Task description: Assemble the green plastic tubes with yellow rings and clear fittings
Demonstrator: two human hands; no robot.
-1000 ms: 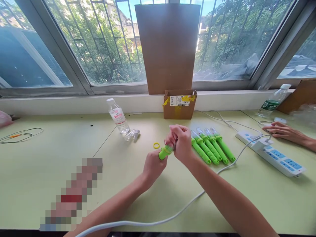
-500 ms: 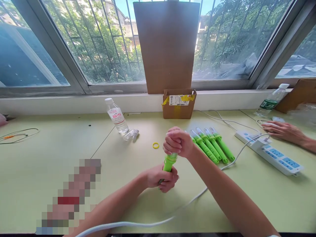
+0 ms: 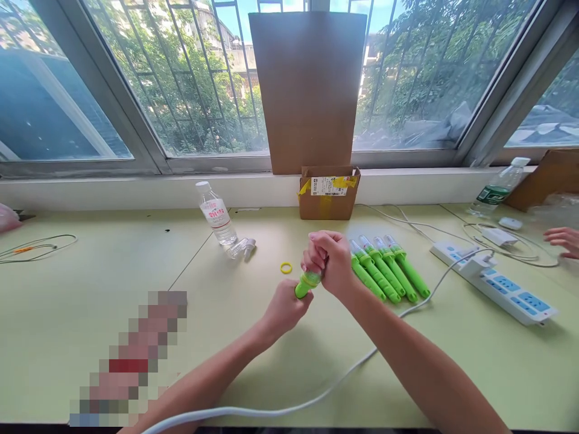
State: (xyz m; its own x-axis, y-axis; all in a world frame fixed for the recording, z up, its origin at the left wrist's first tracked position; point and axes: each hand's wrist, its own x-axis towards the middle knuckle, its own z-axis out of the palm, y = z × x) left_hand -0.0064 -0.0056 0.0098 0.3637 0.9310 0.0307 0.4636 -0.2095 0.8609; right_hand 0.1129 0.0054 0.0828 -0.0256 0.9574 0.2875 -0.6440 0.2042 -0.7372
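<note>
My left hand (image 3: 287,308) is closed around the lower handle of a green light stick (image 3: 308,282) with a clear top. Over its upper end my right hand (image 3: 326,256) is wrapped, hiding most of the clear part. The stick is tilted in front of me above the table. A small yellow ring (image 3: 286,267) lies on the table just beyond my left hand. To the right of my hands, several similar green light sticks (image 3: 384,265) lie side by side, clear ends pointing away from me.
A water bottle (image 3: 216,214) stands back left beside small clear plastic pieces (image 3: 242,247). A cardboard box (image 3: 330,196) is by the window. At right lie a power strip (image 3: 495,283) and a co-worker's hand (image 3: 563,240). A white cable (image 3: 316,401) crosses the table before me.
My left hand has moved up and turned, and the light stick is more tilted. My right hand stays on its top. The co-worker's hand has drawn away to the right.
</note>
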